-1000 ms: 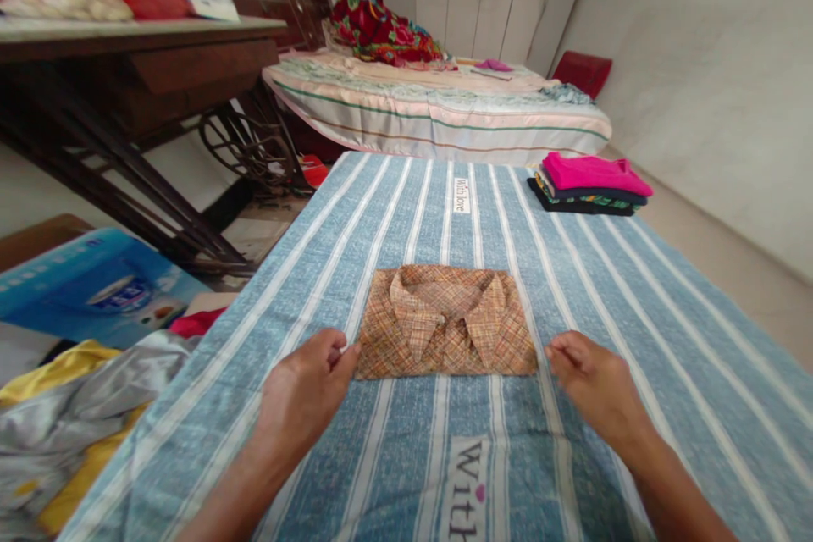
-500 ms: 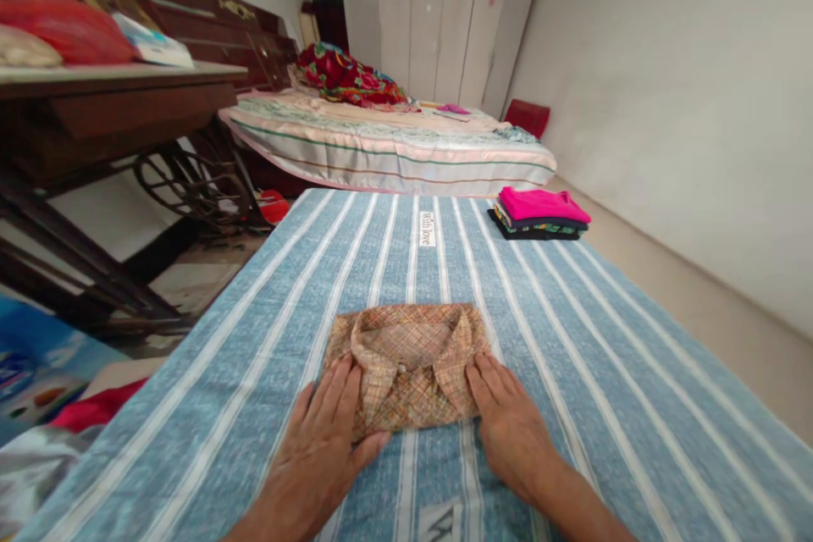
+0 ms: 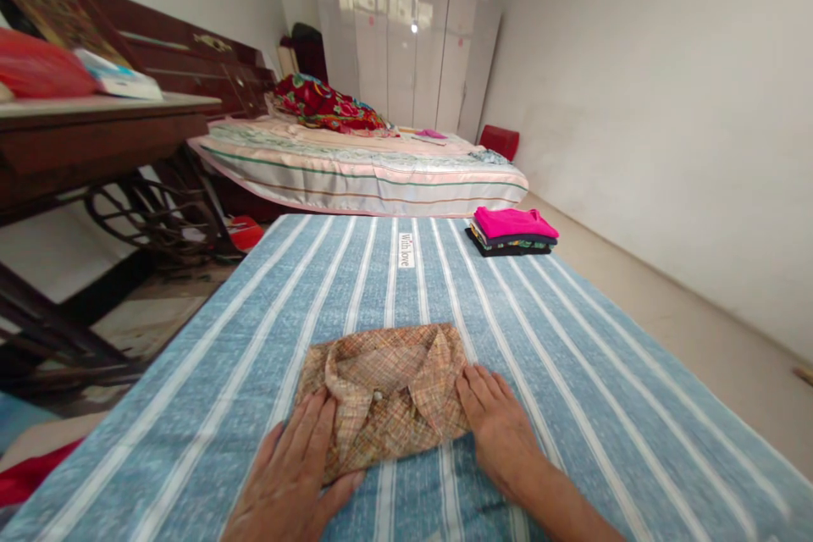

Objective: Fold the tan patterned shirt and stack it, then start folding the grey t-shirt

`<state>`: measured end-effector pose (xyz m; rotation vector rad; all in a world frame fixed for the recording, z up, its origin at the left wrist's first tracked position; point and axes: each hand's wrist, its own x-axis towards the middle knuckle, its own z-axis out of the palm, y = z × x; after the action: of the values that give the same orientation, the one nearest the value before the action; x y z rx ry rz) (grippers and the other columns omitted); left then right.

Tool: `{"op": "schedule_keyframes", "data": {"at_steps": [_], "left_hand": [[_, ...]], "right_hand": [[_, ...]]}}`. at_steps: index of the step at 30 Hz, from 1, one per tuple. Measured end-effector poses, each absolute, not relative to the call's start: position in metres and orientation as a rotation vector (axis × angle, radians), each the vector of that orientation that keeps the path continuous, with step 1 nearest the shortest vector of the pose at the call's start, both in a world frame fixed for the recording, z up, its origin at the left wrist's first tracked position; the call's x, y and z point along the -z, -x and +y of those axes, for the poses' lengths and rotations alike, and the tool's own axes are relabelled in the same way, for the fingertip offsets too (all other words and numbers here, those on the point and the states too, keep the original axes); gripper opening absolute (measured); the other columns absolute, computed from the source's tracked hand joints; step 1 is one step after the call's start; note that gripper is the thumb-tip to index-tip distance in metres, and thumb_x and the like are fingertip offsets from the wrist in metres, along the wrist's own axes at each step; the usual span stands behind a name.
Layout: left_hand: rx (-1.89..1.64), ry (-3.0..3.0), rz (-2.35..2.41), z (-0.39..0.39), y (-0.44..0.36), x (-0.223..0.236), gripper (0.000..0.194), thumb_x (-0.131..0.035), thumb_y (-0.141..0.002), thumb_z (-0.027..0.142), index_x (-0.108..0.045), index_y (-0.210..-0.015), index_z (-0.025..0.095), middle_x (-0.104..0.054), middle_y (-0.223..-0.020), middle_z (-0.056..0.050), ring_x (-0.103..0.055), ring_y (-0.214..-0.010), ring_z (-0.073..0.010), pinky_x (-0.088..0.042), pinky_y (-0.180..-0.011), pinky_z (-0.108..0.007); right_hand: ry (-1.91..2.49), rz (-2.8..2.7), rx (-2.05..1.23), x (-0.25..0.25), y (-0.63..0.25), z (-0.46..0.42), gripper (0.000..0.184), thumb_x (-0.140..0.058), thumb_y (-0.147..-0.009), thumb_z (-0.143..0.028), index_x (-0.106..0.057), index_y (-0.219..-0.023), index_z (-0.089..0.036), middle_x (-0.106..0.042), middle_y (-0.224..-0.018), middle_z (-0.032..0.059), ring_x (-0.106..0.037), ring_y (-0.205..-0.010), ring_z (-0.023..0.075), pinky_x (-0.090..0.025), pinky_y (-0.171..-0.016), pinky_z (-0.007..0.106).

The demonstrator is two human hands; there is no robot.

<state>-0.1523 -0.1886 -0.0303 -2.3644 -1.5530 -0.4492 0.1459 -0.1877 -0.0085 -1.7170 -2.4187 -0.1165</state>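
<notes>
A folded brown plaid shirt (image 3: 400,423) lies collar up on the striped blue cloth, its lower edge slightly slanted. Over its left side rests my left hand (image 3: 289,461), fingers stretched flat and thumb along the lower left corner. My right hand (image 3: 499,419) is at the opposite side, with straight fingertips touching the shirt's right edge. Both hands are open, palms down. A small button (image 3: 378,395) shows below the collar.
The blue and white striped cloth (image 3: 254,339) covers the surface before me. A folded clothes stack (image 3: 514,229), pink on top, sits at its far right. Beyond stands a bed (image 3: 356,174) with a red floral blanket (image 3: 330,106). A treadle table (image 3: 107,118) stands left.
The view has tilted up and turned a little right, so everything appears lower and further left. The shirt now sits slightly more slanted. My right fingertips have slid outward to its right edge.
</notes>
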Motion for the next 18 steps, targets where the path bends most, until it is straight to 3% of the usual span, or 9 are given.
{"op": "schedule_keyframes", "data": {"at_steps": [11, 16, 18], "left_hand": [[0.352, 2.356, -1.632, -0.198, 0.142, 0.019, 0.069, -0.051, -0.078, 0.053, -0.043, -0.134, 0.014, -0.048, -0.138, -0.016, -0.043, -0.127, -0.0304, -0.035, -0.103, -0.047], [0.208, 2.446, -1.817, -0.211, 0.130, 0.002, 0.076, -0.052, -0.078, 0.055, -0.035, -0.139, 0.012, -0.035, -0.146, -0.017, -0.027, -0.137, -0.0303, -0.025, -0.109, -0.048], [0.147, 2.484, -1.907, -0.215, 0.125, -0.005, 0.080, -0.051, -0.078, 0.056, -0.031, -0.141, 0.011, -0.029, -0.149, -0.018, -0.021, -0.139, -0.0303, -0.022, -0.110, -0.049]], "right_hand": [[1.866, -2.495, -0.033, -0.012, -0.149, -0.197, 0.060, -0.034, -0.075, 0.004, -0.051, -0.131, -0.010, -0.050, -0.134, 0.0154, -0.045, -0.125, 0.0286, -0.037, -0.101, 0.046], [1.682, -2.562, -0.034, -0.030, -0.157, -0.211, 0.059, -0.035, -0.069, 0.004, -0.063, -0.117, -0.016, -0.066, -0.112, 0.0123, -0.062, -0.100, 0.0269, -0.047, -0.090, 0.044], [1.510, -2.567, -0.139, -0.040, -0.156, -0.216, 0.059, -0.037, -0.070, -0.001, -0.060, -0.121, -0.022, -0.068, -0.108, 0.0095, -0.064, -0.093, 0.0258, -0.051, -0.085, 0.042]]}}
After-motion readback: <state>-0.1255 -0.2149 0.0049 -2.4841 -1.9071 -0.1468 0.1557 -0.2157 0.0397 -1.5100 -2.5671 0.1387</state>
